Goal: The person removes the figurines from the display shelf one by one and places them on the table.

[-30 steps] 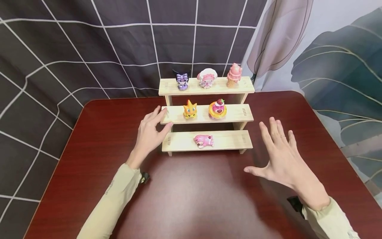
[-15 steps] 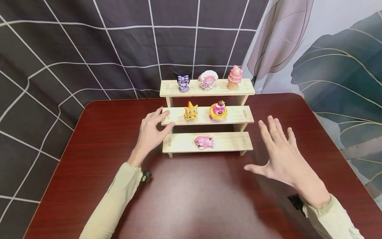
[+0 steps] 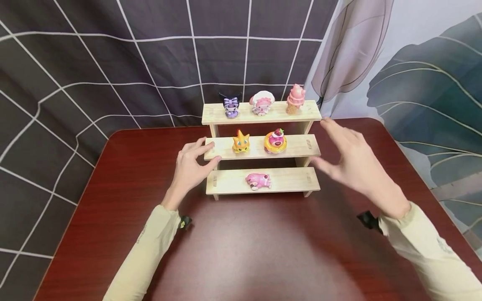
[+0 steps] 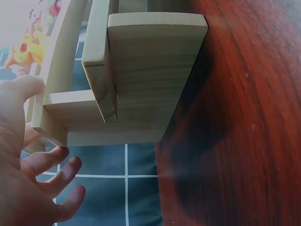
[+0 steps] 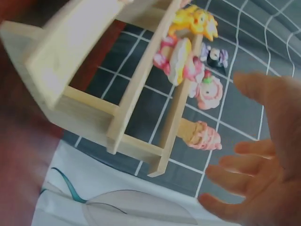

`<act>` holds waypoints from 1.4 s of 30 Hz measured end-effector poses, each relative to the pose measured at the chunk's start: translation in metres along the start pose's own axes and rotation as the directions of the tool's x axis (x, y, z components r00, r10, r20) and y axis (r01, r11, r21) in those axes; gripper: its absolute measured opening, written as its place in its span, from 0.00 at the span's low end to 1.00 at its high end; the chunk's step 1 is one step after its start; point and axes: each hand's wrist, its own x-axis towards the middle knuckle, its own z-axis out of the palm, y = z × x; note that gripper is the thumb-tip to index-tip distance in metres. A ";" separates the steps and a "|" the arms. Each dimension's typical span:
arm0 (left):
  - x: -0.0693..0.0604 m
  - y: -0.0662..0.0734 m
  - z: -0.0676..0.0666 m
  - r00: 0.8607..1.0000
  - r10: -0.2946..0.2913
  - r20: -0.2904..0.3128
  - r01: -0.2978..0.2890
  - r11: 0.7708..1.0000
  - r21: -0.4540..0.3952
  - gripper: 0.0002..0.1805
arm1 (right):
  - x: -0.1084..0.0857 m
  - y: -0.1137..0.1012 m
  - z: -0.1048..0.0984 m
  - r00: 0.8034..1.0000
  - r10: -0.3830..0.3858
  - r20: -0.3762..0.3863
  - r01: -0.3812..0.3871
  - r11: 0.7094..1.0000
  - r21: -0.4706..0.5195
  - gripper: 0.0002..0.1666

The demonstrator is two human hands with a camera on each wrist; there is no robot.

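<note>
A three-tier wooden display shelf stands on the table, bearing small toy figures. My left hand grips the left end of its middle tier, the thumb at the front edge and fingers behind, as the left wrist view also shows. My right hand is spread beside the shelf's right end, holding nothing. On the top tier are a purple-and-black figure, a pink-and-white figure and a pink ice-cream-cone figure. An orange spiky figure and a figure in a yellow ring occupy the middle. A pink bear figure lies on the lowest tier.
The dark red wooden table extends around the shelf. Behind it hangs a dark curtain with a white grid. A pale leaf-patterned curtain hangs at the right.
My right hand has moved forward and left, up to the shelf's right end. My left hand stays at the middle tier's left end. The figures keep their places on the shelf.
</note>
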 end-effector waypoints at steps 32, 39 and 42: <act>0.002 -0.006 0.001 0.999 0.016 -0.034 -0.018 0.999 -0.050 0.25 | 0.087 0.038 0.020 0.958 0.271 -0.095 -0.241 0.939 0.245 0.24; 0.002 -0.006 0.001 0.999 0.013 -0.035 -0.015 0.999 -0.051 0.26 | 0.092 0.040 0.022 0.947 0.319 -0.034 -0.296 0.908 0.296 0.25; 0.002 -0.006 0.001 0.999 0.014 -0.034 -0.016 0.999 -0.051 0.26 | 0.093 0.040 0.023 0.942 0.335 -0.007 -0.314 0.892 0.325 0.26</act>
